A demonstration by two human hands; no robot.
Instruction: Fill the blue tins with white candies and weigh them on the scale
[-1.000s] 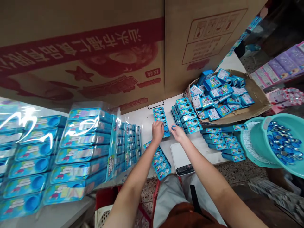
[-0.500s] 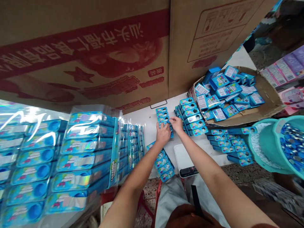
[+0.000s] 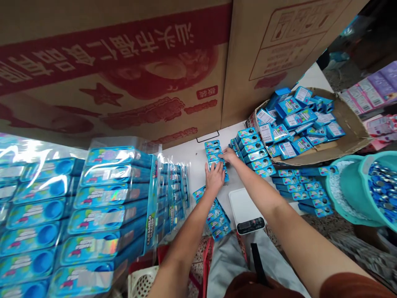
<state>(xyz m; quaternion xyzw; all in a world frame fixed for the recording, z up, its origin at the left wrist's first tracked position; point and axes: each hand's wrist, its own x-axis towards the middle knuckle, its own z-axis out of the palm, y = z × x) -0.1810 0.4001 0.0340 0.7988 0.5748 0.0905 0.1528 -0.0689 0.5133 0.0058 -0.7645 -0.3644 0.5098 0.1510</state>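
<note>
A short row of small blue boxes [image 3: 212,151] stands on the white tabletop in front of me. My left hand [image 3: 215,176] has its fingers curled over the near boxes of that row, hiding part of them. From the right, my right hand [image 3: 228,155] reaches the same row, thumb and forefinger pinched together at a box's top. Whatever is between those fingertips is too small to make out. Just right of it is a larger block of blue boxes [image 3: 254,152] with round holes in their tops. Nearer me, left of the scale, lies another group of blue boxes [image 3: 218,223].
A white digital scale [image 3: 246,209] sits at the table's front edge. Plastic-wrapped blue packs [image 3: 99,207] fill the left. A large carton [image 3: 149,78] walls off the back. At right are an open carton [image 3: 350,124] of blue boxes and turquoise tubs [image 3: 356,186].
The view has shifted slightly. My right hand has moved a little up and left along the box row; my left hand stays over the near boxes.
</note>
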